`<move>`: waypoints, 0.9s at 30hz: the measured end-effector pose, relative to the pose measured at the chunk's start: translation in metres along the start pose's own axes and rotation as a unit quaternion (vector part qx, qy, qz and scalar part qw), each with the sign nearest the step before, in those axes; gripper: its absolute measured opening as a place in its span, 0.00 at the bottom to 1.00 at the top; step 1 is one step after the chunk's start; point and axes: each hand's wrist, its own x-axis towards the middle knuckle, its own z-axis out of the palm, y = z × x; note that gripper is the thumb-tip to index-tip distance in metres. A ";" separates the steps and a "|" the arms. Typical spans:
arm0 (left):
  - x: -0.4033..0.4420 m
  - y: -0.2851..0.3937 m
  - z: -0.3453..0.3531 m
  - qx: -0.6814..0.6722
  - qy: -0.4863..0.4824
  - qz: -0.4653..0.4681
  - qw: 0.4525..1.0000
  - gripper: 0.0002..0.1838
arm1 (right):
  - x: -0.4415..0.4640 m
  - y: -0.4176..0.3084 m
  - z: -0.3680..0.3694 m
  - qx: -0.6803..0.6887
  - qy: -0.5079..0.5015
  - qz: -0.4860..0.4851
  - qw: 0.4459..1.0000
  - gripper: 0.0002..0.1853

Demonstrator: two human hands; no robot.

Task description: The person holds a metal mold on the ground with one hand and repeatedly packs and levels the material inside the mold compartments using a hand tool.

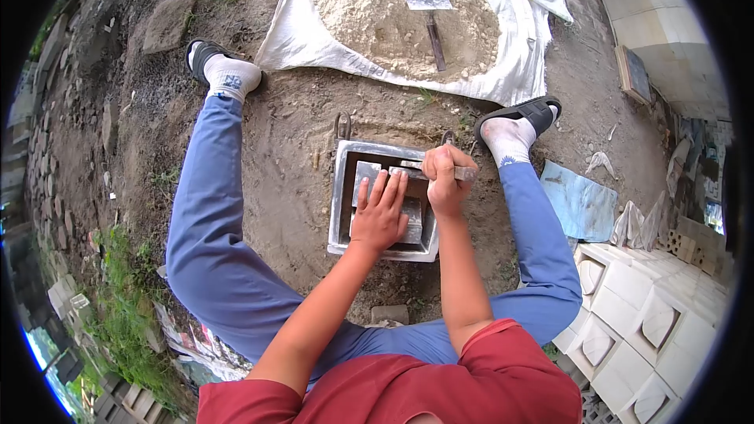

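A square metal mould (pixel 338 220) with a raised rim sits on the dirt between the person's legs. Inside it lie flat grey metal pieces (pixel 366 176). My left hand (pixel 380 212) rests palm down on these pieces, its fingers spread and pointing away from me. At the mould's far right corner, my right hand (pixel 446 177) is wrapped round the handle of a tool (pixel 465 173), whose thin blade reaches left over the mould's far part. Part of the blade is hidden by my hands.
Beyond the mould, a white sack sheet (pixel 295 39) holds a sandy heap (pixel 353 4) with a trowel (pixel 434 31) on it. A blue sheet (pixel 580 200) lies right, near pale stacked blocks (pixel 628 290). Metal loops stick out at the mould's far side.
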 end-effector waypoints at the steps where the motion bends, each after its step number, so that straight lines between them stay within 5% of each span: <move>1: 0.000 0.000 0.000 -0.009 0.012 0.000 1.000 0.43 | 0.002 -0.010 0.006 0.004 0.009 -0.009 1.000 0.23; 4: -0.001 0.001 0.000 -0.013 0.014 0.000 1.000 0.42 | -0.002 -0.014 0.009 -0.030 0.016 -0.019 0.999 0.23; 6: -0.002 0.001 0.001 -0.010 0.012 0.001 1.000 0.42 | -0.016 0.063 -0.017 -0.128 -0.004 -0.069 0.989 0.20; 9: -0.001 0.000 -0.001 -0.014 0.012 -0.002 1.000 0.41 | -0.011 0.037 -0.001 -0.122 0.015 -0.060 0.991 0.22; 11: -0.002 0.001 -0.001 -0.016 0.014 -0.002 1.000 0.42 | -0.006 0.021 0.005 0.005 0.021 -0.007 1.000 0.23; 15: 0.000 -0.001 0.000 0.005 -0.010 -0.004 1.000 0.45 | -0.001 -0.010 0.015 0.000 0.017 -0.040 0.999 0.22; 18: -0.002 0.001 -0.002 -0.032 0.018 -0.003 0.999 0.41 | -0.003 0.038 0.010 -0.083 -0.031 -0.086 0.992 0.22; 22: 0.001 0.000 -0.001 -0.016 0.013 -0.004 1.000 0.39 | 0.005 0.027 0.017 -0.049 -0.016 -0.011 0.999 0.22; 27: -0.004 0.001 0.008 0.019 0.028 -0.015 0.999 0.36 | -0.001 0.012 0.018 -0.072 -0.005 -0.058 0.996 0.20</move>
